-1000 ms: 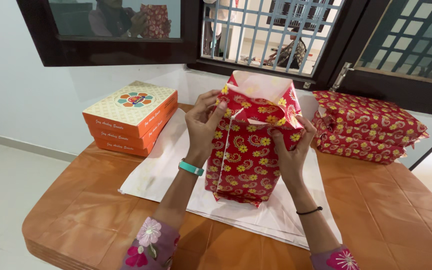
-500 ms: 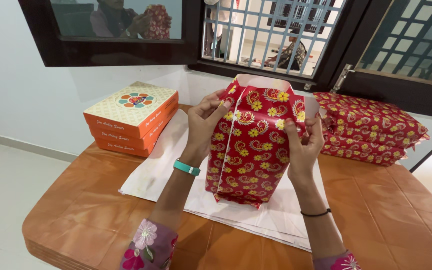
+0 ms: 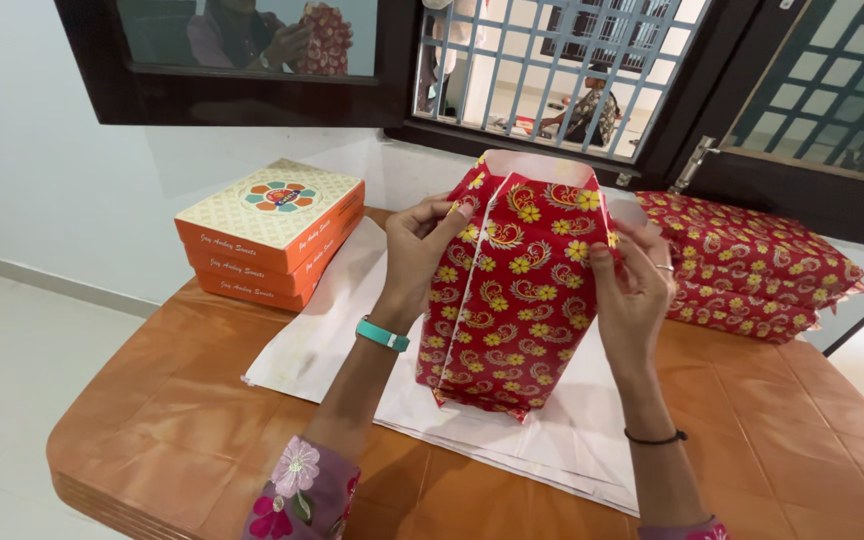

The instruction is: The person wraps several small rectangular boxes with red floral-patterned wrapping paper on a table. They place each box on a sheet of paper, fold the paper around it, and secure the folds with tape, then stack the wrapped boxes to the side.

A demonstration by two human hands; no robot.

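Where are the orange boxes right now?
In the head view, the stack of orange boxes sits on the back left of the wooden table, by the wall under the window, left of the upright red-wrapped parcel.

Three stacked orange boxes (image 3: 270,235), three wrapped parcels (image 3: 747,265), one upright parcel (image 3: 512,280), two hands (image 3: 417,250)

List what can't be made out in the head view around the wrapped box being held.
- Box inside the red floral wrapped box: covered by paper.
- Its far side and base: face away.
- Right hand fingertips: behind the paper edge.
- Wrapped stack: count unclear, folds overlap.
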